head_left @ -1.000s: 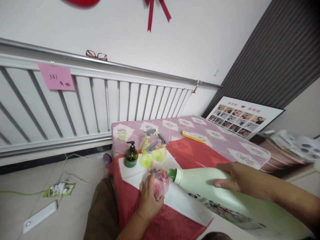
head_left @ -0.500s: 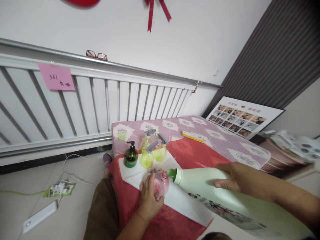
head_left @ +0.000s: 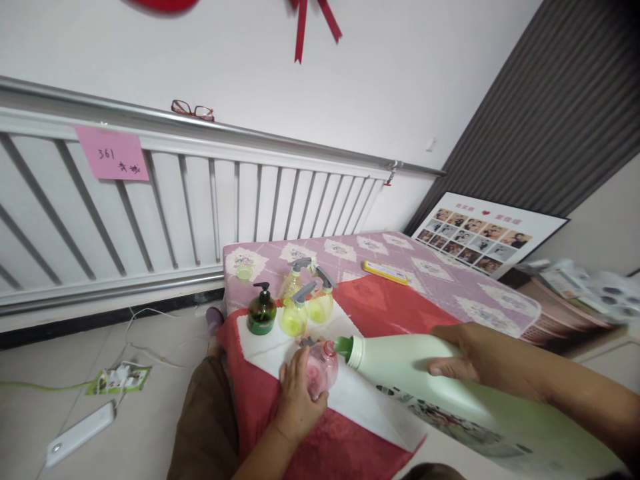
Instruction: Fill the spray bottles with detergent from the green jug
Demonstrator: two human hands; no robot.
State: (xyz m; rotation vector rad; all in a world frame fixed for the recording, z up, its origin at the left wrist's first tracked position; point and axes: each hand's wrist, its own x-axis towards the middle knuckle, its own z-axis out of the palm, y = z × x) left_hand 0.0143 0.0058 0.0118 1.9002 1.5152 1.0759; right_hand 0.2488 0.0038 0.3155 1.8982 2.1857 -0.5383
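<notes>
My left hand (head_left: pixel 299 393) is wrapped round a small round pink bottle (head_left: pixel 323 367) standing on a white cloth (head_left: pixel 353 400). My right hand (head_left: pixel 475 360) grips a large pale-green jug (head_left: pixel 400 363), tipped on its side. The jug's green spout (head_left: pixel 343 347) rests at the pink bottle's open neck. Just behind them stand a dark green pump bottle (head_left: pixel 261 312) and three yellow-green spray bottles (head_left: pixel 305 303).
A red cloth (head_left: pixel 390 303) covers the near part of a table with a pink patterned cover (head_left: pixel 450 280). A yellow flat object (head_left: pixel 385 272) lies further back. A radiator (head_left: pixel 200 207) lines the wall, with glasses (head_left: pixel 193 110) on top. A power strip (head_left: pixel 117 379) and white device (head_left: pixel 79 433) lie on the floor.
</notes>
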